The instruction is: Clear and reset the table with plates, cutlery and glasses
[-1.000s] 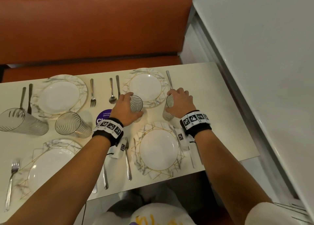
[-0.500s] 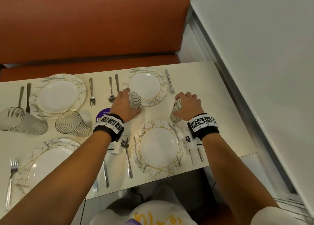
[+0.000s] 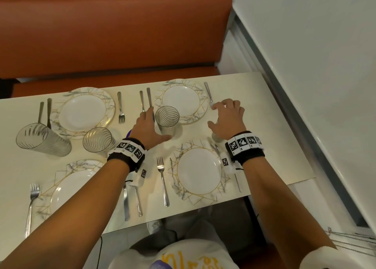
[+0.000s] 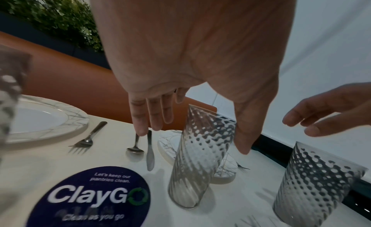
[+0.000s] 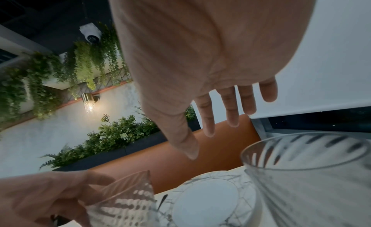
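Between the two right-hand plates, the left hand [image 3: 151, 129] hangs beside an upright glass [image 3: 167, 119] with straight fingers, thumb near its base, holding nothing. The right hand [image 3: 227, 118] spreads loosely above a second glass [image 4: 313, 181], largely hidden in the head view and probably just clear of it. Each glass stands by its setting, apparently placed for that diner.

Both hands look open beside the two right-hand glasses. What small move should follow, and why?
Probably draw both hands back. The left hand and right hand are open, each glass stands upright on the table unheld, so these placements look done.
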The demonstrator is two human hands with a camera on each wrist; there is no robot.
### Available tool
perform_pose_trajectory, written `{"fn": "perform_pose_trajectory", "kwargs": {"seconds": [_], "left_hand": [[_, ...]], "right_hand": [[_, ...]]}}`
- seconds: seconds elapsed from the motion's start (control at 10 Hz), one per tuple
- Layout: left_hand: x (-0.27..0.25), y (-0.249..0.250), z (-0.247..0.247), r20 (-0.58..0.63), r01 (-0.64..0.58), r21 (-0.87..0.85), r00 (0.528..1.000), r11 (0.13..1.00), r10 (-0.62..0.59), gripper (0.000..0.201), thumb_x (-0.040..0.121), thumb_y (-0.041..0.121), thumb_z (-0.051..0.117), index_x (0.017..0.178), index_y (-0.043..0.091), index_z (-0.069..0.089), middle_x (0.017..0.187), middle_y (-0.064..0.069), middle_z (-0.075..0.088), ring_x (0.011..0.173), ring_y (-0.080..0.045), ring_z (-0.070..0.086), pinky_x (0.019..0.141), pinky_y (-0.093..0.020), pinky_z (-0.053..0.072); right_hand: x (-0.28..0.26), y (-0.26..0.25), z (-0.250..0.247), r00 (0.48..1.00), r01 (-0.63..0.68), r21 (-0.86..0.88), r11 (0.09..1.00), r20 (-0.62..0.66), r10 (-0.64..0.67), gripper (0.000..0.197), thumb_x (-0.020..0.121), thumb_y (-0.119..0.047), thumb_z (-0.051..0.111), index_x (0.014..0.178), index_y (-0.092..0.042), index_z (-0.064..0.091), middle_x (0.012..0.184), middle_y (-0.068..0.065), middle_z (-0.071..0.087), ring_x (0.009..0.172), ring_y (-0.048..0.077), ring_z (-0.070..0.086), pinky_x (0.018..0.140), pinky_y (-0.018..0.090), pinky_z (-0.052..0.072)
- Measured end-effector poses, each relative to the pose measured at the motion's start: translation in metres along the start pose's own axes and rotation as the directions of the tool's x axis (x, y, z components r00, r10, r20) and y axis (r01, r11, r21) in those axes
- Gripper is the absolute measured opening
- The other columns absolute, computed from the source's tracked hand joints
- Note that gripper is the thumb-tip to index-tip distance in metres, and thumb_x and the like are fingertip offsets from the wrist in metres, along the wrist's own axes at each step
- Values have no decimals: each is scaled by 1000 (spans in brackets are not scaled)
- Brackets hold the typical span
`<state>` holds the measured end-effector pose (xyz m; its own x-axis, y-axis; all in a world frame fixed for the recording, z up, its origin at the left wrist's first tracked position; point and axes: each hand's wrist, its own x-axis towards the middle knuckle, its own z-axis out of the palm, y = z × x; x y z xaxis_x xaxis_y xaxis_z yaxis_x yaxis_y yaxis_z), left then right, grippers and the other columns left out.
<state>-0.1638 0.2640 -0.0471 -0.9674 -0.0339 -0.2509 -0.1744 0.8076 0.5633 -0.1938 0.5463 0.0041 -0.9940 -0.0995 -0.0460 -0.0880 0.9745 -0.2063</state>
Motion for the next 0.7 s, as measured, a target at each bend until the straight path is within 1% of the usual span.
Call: {"fn": "perform_pose_trajectory", "kwargs": {"seconds": [0.1,0.2,0.3,0.4,0.5,0.6,0.7], "left_hand": [[-17,-19,-3,9,-12,-13,1000,1000,12,122,66,55,90,158,20,18,156,-11,36,141,-33,41,113,-52,43],[-39,-35,-5,8,-4,-26,1000,1000,4,117,70,58,86,159,23,18,153,-11,37,139,-32,43,109,-55,47],[-64,-48,-6,-33,4,-61,999,998,-6,109,76,55,83,159,19,22,150,-12,41,136,-31,46,109,-52,48],[-91,-64,-3,-103,-20,-133,995,991,6,92,82,45,82,154,16,33,137,-11,50,124,-27,54,107,-46,49],[-124,-72,1,-175,-40,-204,984,978,4,60,88,32,78,139,16,51,121,-3,59,108,-16,60,98,-33,52],[-157,-87,8,-211,-42,-265,977,963,-15,20,90,29,76,105,34,63,90,8,66,81,-5,63,74,-23,51],[-201,-94,29,-305,-14,-288,949,957,-78,23,91,33,74,72,40,62,80,11,72,69,7,65,74,-19,54]], "right_hand": [[-13,-23,5,997,23,75,997,-72,-17,38,84,-31,68,121,-21,64,130,7,50,122,31,38,102,42,32],[-29,-44,14,996,50,124,991,-80,-40,32,85,-27,67,116,-21,66,125,7,53,118,29,42,99,41,36],[-47,-60,30,997,66,205,977,22,-72,27,85,-24,67,112,-20,67,120,6,58,112,27,48,99,43,42],[-70,-67,44,986,73,342,937,113,-119,20,87,-17,65,107,-18,69,106,1,65,95,19,59,91,42,53],[-98,-68,60,958,15,397,918,256,-126,15,90,-14,63,103,-18,70,99,-1,69,88,15,63,87,30,54],[-121,-65,76,897,-22,388,921,415,-153,11,92,-16,59,96,-22,68,99,1,71,92,18,65,90,32,55],[-154,-55,86,861,-14,316,949,486,-149,9,93,-23,57,94,-21,66,101,3,71,88,15,64,90,31,56]]}}
